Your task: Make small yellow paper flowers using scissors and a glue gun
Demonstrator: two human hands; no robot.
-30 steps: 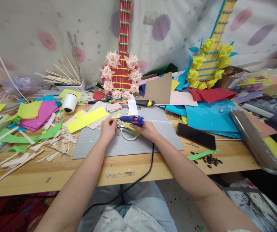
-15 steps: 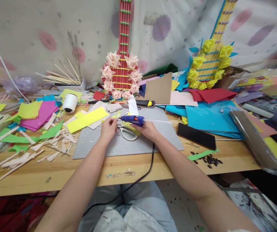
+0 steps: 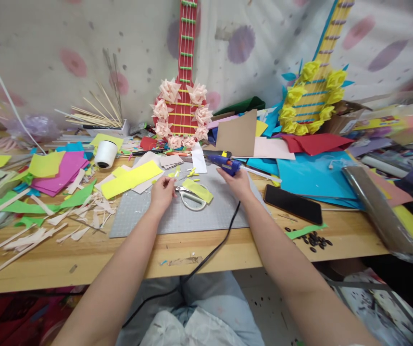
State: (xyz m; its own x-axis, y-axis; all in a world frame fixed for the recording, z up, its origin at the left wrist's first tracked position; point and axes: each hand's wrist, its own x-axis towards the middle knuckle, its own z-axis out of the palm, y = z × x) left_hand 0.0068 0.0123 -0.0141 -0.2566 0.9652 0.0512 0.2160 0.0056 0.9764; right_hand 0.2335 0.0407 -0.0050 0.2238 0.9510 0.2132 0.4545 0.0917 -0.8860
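Glue gun (image 3: pixel 227 164) moved right in right hand (image 3: pixel 240 181); scissors (image 3: pixel 191 197) uncovered

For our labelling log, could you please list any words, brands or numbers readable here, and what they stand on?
None can be read.
Packaging at far right: print blurred, unreadable.
Cutting mat: only faint grid lines, no legible numbers.
Glue gun in the right hand: no readable marking.

We see bare room on the grey cutting mat (image 3: pixel 163 218) in front of the white-handled scissors (image 3: pixel 191 198) and along the wooden table edge (image 3: pixel 83 259). Pale paper strips (image 3: pixel 36 235) crowd the left, a black phone (image 3: pixel 293 203) and dark seeds (image 3: pixel 312 239) the right, and the black cord (image 3: pixel 209 250) crosses the middle.
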